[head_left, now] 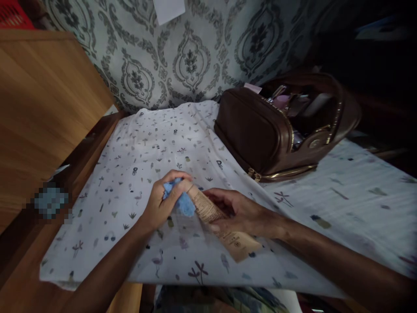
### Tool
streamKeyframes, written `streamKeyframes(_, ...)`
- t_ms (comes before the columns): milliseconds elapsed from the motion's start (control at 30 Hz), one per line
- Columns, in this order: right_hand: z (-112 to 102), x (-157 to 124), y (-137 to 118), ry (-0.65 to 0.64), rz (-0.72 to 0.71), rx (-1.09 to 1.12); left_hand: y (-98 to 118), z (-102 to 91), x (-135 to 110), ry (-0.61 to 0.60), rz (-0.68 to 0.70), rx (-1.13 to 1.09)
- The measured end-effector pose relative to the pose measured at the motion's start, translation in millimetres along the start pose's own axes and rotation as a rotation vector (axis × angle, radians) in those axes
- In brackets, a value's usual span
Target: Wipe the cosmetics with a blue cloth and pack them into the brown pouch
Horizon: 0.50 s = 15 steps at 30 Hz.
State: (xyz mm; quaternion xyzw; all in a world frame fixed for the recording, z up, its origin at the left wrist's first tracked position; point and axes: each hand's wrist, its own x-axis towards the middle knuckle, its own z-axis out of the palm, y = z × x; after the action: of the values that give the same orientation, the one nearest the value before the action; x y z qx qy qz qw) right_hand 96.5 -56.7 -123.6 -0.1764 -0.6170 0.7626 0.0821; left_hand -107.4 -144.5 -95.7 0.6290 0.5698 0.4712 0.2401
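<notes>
The tan tube (pixel 221 224) is gripped mid-body by the right hand (pixel 239 213), long axis slanting away from the brown bag (pixel 260 134); a blue cloth (pixel 180 200) is clenched at its cap end by the left hand (pixel 163 202).

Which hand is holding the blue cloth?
The left hand grips the blue cloth against the tube's end; the right hand holds the tan tube.

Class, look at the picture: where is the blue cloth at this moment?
In the head view, the blue cloth sits low and left of centre, bunched in the left hand against the cap end of the tan tube held by the right hand.
</notes>
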Motion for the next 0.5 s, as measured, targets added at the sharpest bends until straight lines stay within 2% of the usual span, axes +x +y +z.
streamKeyframes(100,2.0,-1.2,-3.8,0.004,-0.008,-0.064,2.3,-0.2,-0.5,-0.051,-0.022,0.059)
streamKeyframes(233,3.8,-1.0,-0.5,-0.023,-0.046,0.024,1.7,3.4,-2.2,0.044,-0.060,0.010)
streamKeyframes(400,6.7,0.5,3.7,-0.141,0.041,0.224,3.0,5.1,-1.1,0.113,-0.042,-0.095)
streamKeyframes(500,7.4,1.4,2.3,-0.093,0.068,0.256,2.0,4.3,0.9,0.153,-0.058,-0.182)
